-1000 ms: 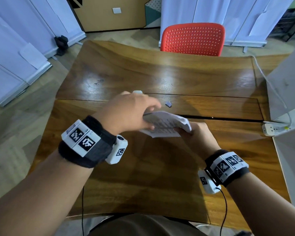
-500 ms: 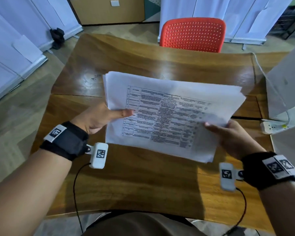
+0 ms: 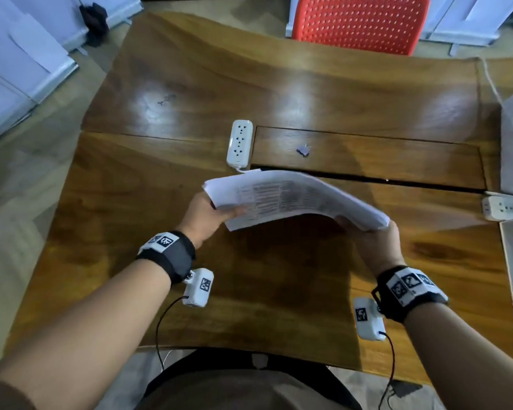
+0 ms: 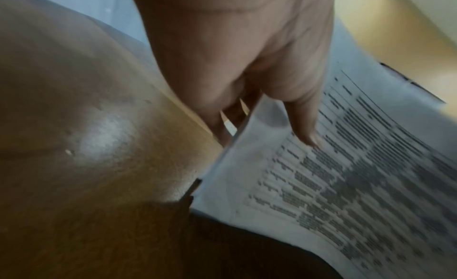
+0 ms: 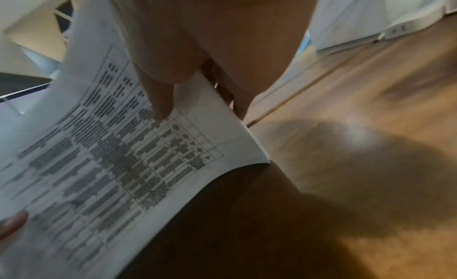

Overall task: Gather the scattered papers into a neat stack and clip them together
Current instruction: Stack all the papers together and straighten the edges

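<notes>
The papers (image 3: 296, 196) I hold are white, printed with a grey-black table of ruled lines and blurred text rows. The surface (image 3: 279, 93) is glossy brown wood with darker grain and pale glare patches. The chair (image 3: 359, 22) is bright red, dotted all over with small holes. The power strip (image 3: 239, 143) is white with dark sockets. A small clip (image 3: 303, 150) looks grey-purple. My wristbands (image 3: 172, 255) are black, carrying white tags with black square patterns.

Each forearm is bare and carries a black wrist strap (image 3: 172, 255) with white fiducial-marker tags. A white camera module (image 3: 198, 287) with a black cable hangs below each strap. Dark trousers.
</notes>
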